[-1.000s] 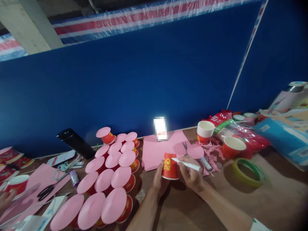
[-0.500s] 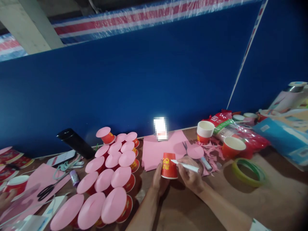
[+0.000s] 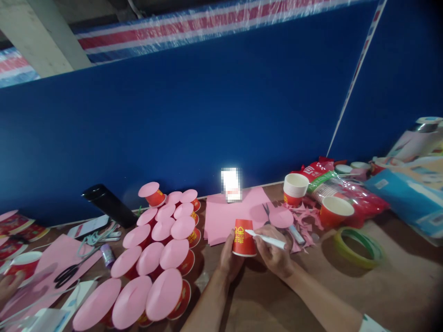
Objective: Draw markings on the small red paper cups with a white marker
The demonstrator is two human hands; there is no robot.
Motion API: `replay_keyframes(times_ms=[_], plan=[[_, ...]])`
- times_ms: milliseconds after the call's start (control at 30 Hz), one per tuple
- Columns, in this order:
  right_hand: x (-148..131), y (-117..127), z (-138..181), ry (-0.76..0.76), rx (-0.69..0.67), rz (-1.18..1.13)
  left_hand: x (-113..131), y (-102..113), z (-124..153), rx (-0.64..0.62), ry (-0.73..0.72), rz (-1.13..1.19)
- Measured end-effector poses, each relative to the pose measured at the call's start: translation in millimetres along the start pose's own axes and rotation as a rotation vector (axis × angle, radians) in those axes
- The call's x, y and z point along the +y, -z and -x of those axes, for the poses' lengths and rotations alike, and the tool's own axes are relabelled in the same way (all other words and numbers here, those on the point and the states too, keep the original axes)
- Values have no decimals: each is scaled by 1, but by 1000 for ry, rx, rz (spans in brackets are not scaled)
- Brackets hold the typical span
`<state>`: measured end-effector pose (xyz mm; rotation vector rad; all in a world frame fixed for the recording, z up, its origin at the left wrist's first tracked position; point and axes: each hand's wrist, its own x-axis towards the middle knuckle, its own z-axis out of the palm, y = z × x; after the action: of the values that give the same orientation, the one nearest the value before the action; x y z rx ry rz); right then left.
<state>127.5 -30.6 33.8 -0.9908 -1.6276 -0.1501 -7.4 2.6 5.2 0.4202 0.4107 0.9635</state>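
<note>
My left hand grips an upside-down red paper cup with yellow print, standing on the brown table just in front of a stack of pink paper. My right hand is closed on a white pen, whose tip touches the cup's side near its upturned base. A cut pink paper circle and small scissors lie just behind my right hand.
Several red cups topped with pink discs crowd the left. Upright red cups, a wrapped cup sleeve, a green tape roll and pink scraps lie right. Black scissors, a black flask and another person's hand are far left.
Almost nothing differs: the cup and both hands have shifted very slightly, and the pen tip stays against the cup.
</note>
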Motion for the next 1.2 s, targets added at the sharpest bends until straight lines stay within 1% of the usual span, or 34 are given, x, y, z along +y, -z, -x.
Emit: replay_keyframes(times_ms=[67, 333, 567, 800, 967, 1200], plan=[[0, 0, 0, 5, 9, 7, 0, 0, 0, -10, 6, -3], [-1, 1, -2, -6, 3, 12, 1, 1, 0, 24, 29, -4], [1, -2, 1, 7, 14, 20, 1, -1, 1, -1, 39, -6], [0, -3, 1, 1, 1, 11, 0, 0, 1, 8, 6, -32], [0, -4, 2, 17, 13, -3, 0, 0, 1, -2, 36, -36], [-1, -1, 0, 18, 3, 10, 3, -4, 2, 54, 19, -13]])
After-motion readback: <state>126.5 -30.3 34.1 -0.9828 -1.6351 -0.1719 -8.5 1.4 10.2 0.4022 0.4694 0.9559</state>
